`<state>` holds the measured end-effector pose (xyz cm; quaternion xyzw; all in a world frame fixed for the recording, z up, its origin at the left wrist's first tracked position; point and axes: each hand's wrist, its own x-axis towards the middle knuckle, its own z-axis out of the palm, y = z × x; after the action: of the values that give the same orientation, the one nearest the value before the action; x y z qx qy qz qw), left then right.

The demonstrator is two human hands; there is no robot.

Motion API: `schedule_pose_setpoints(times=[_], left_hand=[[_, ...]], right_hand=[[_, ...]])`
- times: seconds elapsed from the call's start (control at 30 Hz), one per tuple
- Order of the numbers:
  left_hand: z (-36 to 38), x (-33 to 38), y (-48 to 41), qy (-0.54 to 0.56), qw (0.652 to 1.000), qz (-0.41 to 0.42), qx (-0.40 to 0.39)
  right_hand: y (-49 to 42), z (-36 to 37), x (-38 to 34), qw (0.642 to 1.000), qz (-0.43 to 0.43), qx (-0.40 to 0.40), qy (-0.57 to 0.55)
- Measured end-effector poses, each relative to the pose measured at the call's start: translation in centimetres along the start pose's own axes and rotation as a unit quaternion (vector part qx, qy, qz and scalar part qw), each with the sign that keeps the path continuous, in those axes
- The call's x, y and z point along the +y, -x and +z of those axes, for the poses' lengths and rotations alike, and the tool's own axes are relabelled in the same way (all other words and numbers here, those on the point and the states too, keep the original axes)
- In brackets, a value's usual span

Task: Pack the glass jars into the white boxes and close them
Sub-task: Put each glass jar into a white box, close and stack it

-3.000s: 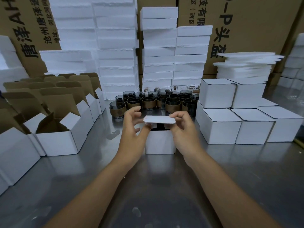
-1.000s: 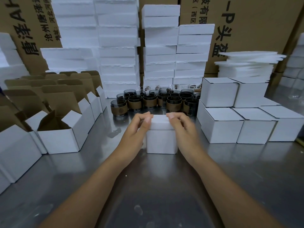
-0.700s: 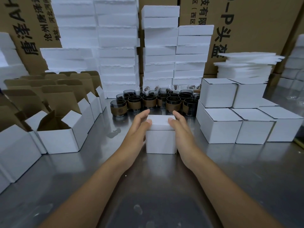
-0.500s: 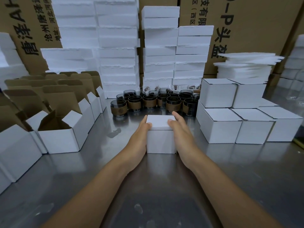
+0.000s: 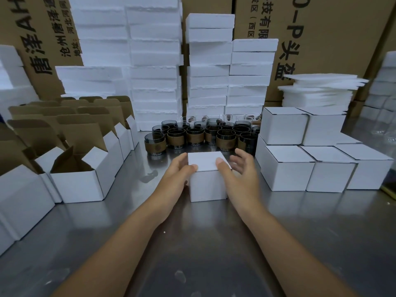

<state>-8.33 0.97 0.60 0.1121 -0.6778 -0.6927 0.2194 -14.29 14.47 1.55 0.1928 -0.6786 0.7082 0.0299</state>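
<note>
Box: the closed white box (image 5: 207,179) stands on the desk (image 5: 192,254) straight ahead, lid flat, front face square to the person. It is near enough a cube, with no long axis to mind.
Left hand (image 5: 177,174): lies along the box's left wall, thumb hooked over the lid edge, holding it.
Right hand (image 5: 237,172): thumb on the lid's near right corner, fingers spread wide and clear of the right wall, slightly blurred. It holds nothing.
Step, as I judge it: this box looks finished and is ready to be set aside.
Deciding relation: the box sits between the two hands. The stack of closed boxes (image 5: 287,168) lies to its right, nearer the right hand.
Next supply: the glass jars (image 5: 197,136) cluster just behind the box, and the open boxes (image 5: 81,181) stand to the left, on the left hand's side.
Surroundings: foam blocks (image 5: 154,71) and thin foam sheets (image 5: 317,88) are piled at the back, against printed cardboard cartons (image 5: 321,28).
</note>
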Motion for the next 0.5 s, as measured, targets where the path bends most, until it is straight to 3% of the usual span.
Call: schedule_pose_setpoints(times=[0.1, 0.27, 0.37, 0.5], left_hand=[[0.0, 0.2, 0.2, -0.029, 0.999, -0.002, 0.027], [0.0, 0.3, 0.0, 0.016, 0.998, -0.017, 0.053], [0.0, 0.4, -0.1, 0.030, 0.998, -0.024, 0.059], [0.2, 0.3, 0.3, 0.017, 0.996, -0.015, 0.083]], right_hand=[[0.4, -0.1, 0.2, 0.996, -0.073, 0.009, 0.055], [1.0, 0.2, 0.3, 0.977, -0.104, -0.092, 0.160], [1.6, 0.5, 0.5, 0.943, -0.122, -0.158, 0.264], [2.2, 1.3, 0.2, 0.935, -0.113, -0.138, 0.308]])
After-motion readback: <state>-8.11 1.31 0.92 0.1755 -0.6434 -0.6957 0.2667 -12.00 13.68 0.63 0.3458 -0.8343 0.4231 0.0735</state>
